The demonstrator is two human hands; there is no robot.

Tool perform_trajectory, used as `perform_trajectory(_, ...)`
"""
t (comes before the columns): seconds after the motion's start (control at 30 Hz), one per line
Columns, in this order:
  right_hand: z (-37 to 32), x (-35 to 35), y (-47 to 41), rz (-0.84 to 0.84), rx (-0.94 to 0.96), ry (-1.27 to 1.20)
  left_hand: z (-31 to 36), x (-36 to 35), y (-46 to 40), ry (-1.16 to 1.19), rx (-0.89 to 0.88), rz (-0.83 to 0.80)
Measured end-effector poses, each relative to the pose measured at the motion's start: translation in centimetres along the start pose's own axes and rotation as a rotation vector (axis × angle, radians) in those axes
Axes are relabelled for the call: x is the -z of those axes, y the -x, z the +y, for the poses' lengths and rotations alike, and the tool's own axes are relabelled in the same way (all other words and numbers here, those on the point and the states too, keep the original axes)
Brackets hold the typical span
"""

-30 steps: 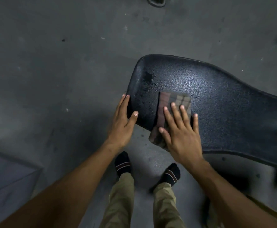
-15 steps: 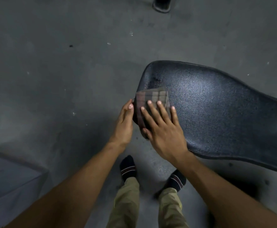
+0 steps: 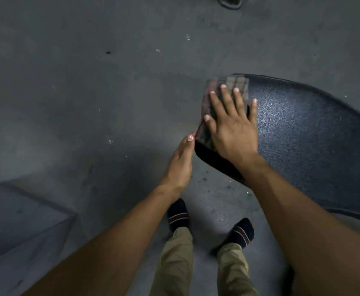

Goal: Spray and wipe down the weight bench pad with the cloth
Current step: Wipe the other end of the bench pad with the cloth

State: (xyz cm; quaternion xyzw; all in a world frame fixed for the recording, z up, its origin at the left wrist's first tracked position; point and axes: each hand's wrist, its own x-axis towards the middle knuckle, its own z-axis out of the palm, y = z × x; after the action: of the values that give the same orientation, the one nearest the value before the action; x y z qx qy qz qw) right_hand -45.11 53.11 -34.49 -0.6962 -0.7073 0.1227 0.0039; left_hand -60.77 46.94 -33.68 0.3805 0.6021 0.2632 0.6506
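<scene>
Grey concrete floor [image 3: 89,92] fills the head view, speckled and bare, with a dark object cut off at the top edge at twelve o'clock and a pale box-like block [image 3: 18,221] at eight. The bench pad [image 3: 313,146] — black, textured, faintly shiny — enters from three o'clock, and its long axis runs from four o'clock up toward its rounded end near one o'clock. The right hand [image 3: 232,129] lies flat on that end with fingers spread, pressing the plaid cloth [image 3: 236,86] down; the cloth drapes over the pad's end edge. The left hand [image 3: 180,161] rests loosely open at the pad's near edge, thumb tip touching the cloth's lower corner, gripping nothing I can make out. No spray bottle shows. From the right hand, nearly all the unwiped-looking pad lies toward four o'clock — so the next stroke likely runs along that axis, and the right hand is the nearer one.
</scene>
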Motion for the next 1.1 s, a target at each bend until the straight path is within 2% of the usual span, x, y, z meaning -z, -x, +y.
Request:
perform_trajectory(0.13, 1.8, 0.4, 2.7, -0.014, -0.149, -0.059, 0.3, 0.0, 0.1, -0.029, 0.007, -0.027)
perform_trajectory(0.33, 4.4, -0.1, 8.6, -0.07, -0.179, -0.028, 0.7, -0.5, -0.1, -0.08, -0.003, -0.017)
perform_trajectory(0.53, 4.0, 0.5, 3.0, -0.037, -0.265, -0.085, 0.5, -0.9, -0.3, -0.09, 0.005, -0.023)
perform_trajectory(0.6, 3.2, 0.8, -0.1, -0.044, -0.207, -0.081, 0.7, -1.9, -0.7, -0.112, 0.003, 0.024)
perform_trajectory(0.73, 2.2, 1.4, -4.1, -0.072, 0.069, 0.004, 2.2, -5.3, -2.2, -0.181, -0.121, 0.22)
perform_trajectory(0.83, 3.0, 1.5, -5.4, -0.073, 0.188, 0.046, 3.1, -7.5, -3.8, -0.18, -0.084, 0.345)
perform_trajectory(0.9, 4.1, 1.7, -6.0, -0.053, 0.185, 0.023, 3.2, -8.2, -4.2, -0.221, -0.045, 0.388)
perform_trajectory(1.03, 7.9, 2.6, -6.7, -0.046, 0.011, -0.071, 2.8, -9.2, -4.0, -0.352, 0.029, 0.393)
perform_trajectory(1.1, 10.0, 2.9, -6.3, -0.038, -0.019, -0.081, 2.7, -9.6, -4.2, -0.432, 0.065, 0.409)
